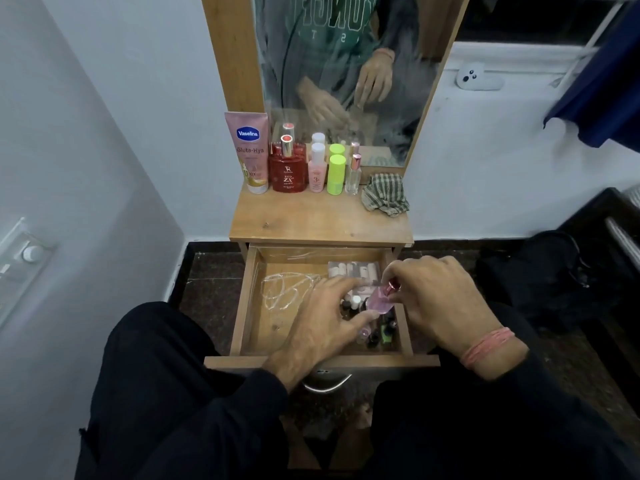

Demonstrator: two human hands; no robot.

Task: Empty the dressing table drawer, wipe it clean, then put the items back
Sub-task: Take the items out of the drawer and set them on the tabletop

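The wooden drawer (247, 306) of the dressing table stands pulled open below me. My right hand (436, 306) pinches a small pink bottle (379, 299) by its top, above the drawer's right side. My left hand (323, 323) reaches in beside it, with fingers curved around the bottle's lower end. Several small dark bottles (377, 332) cluster under the hands. A clear pack of pale tubes (353, 270) lies at the drawer's back right. A white chain necklace (287, 287) lies on the drawer floor at the left.
On the table top (311, 220) stand a Vaseline tube (249, 150), a red perfume bottle (289, 168), a pink bottle (318, 168), a green-capped bottle (336, 174) and a clear spray bottle (354, 174). A checked cloth (384, 194) lies at the right. A mirror (346, 64) rises behind.
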